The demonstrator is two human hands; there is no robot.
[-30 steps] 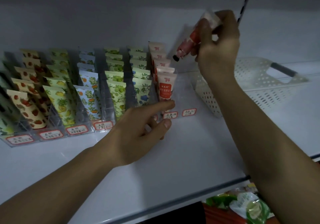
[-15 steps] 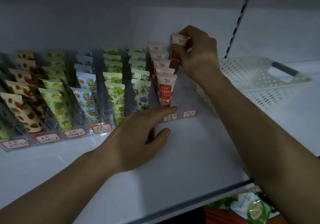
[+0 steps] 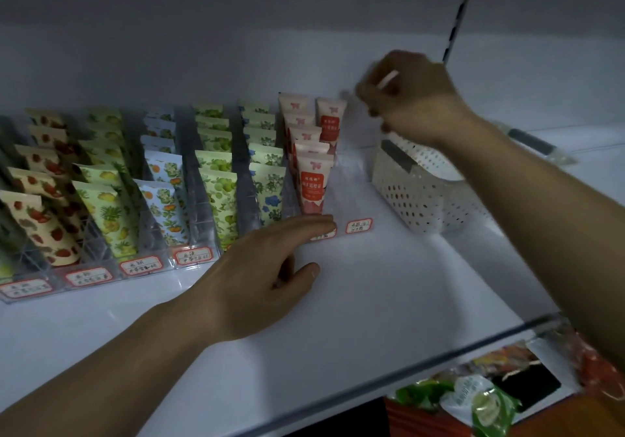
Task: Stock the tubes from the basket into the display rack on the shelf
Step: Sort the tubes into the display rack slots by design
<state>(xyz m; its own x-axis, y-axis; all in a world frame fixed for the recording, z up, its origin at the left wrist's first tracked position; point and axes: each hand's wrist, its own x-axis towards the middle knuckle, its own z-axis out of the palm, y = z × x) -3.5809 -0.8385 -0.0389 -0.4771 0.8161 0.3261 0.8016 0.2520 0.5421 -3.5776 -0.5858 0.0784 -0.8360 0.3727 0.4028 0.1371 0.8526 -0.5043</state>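
A clear display rack (image 3: pixel 189 256) on the white shelf (image 3: pixel 372 301) holds rows of printed tubes in lanes. In the second lane from the right stand several pink tubes (image 3: pixel 311 183). One more pink tube (image 3: pixel 330 118) stands upright alone at the back of the rightmost lane. My left hand (image 3: pixel 263 277) rests flat on the shelf with straight fingers, the index tip touching a price label at the rack's front. My right hand (image 3: pixel 412 101) is motion-blurred above the white perforated basket (image 3: pixel 416 193), fingers hanging loosely curled, with no tube plainly in it.
The basket sits to the right of the rack and its inside is hidden by my arm. A slotted metal upright (image 3: pixel 456 20) runs up the back wall. Below the shelf edge lie packaged goods (image 3: pixel 473 399).
My right hand set the pink tube down at the back of the rightmost lane, let go, and moved right to above the basket. My left hand stayed in place.
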